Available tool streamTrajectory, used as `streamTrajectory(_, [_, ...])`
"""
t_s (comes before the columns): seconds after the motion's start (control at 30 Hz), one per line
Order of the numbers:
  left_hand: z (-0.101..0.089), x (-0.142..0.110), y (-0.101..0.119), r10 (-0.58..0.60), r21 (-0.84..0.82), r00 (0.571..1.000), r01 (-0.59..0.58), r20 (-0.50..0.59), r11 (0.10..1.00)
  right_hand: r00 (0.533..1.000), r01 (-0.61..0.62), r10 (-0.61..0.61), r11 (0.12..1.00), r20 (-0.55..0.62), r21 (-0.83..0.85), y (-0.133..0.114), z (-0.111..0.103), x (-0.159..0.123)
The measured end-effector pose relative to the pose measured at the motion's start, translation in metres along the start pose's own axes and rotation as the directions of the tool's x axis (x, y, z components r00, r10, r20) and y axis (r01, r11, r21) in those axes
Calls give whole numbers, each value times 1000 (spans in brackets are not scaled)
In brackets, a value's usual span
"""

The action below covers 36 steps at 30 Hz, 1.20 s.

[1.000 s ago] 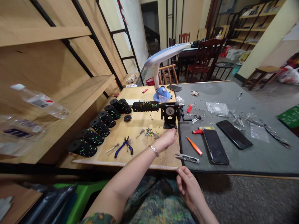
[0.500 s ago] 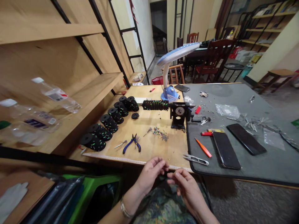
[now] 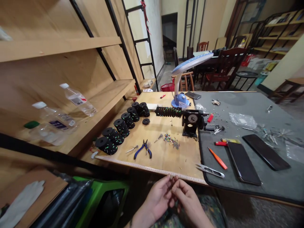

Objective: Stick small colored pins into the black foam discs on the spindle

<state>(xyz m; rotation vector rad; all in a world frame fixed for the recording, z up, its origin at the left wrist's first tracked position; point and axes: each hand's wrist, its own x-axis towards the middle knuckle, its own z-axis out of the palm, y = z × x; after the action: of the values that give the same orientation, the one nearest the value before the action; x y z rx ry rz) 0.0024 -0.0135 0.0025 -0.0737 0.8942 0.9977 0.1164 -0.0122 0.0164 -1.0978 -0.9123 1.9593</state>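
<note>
My left hand (image 3: 158, 196) and my right hand (image 3: 186, 195) meet just below the table's front edge, fingertips close together. The left thumb and fingers pinch something tiny and pale, too small to name. The right fingers are closed in a pinch, and what they hold, if anything, is hidden. Ahead on the wood lie blue-handled pliers (image 3: 137, 154), a pile of coloured beads (image 3: 167, 138) and a heap of small metal bits (image 3: 176, 144). Behind them a black roll wound with green-flecked cord (image 3: 168, 111) sits on the shaft of a black hand-cranked winder (image 3: 190, 122).
Several black spools (image 3: 106, 146) line the left side. A blue-and-white lamp (image 3: 180, 99) stands behind the winder. On the grey mat (image 3: 237, 101) at right lie thread snips (image 3: 211, 171), orange tweezers (image 3: 218, 158) and phones (image 3: 244, 163). Bottles (image 3: 79, 100) rest on the left shelf.
My hands have come together, the right fingers now touching the left. The view has shifted, so the table sits lower and further right in the picture.
</note>
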Motion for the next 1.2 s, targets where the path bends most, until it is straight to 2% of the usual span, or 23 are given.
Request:
streamTrajectory(0.23, [8,-6,6,-9,-101,998,3,-58,995,1000,6,-6,1000,29,-5,5,3,3])
streamTrajectory(0.47, [12,-8,6,-12,-102,995,1,-100,995,1000,20,-20,1000,17,-1,10,3,5])
streamTrajectory(1.2, [8,-4,2,17,-72,996,-23,-89,997,999,22,-21,999,34,-41,14,-1,8])
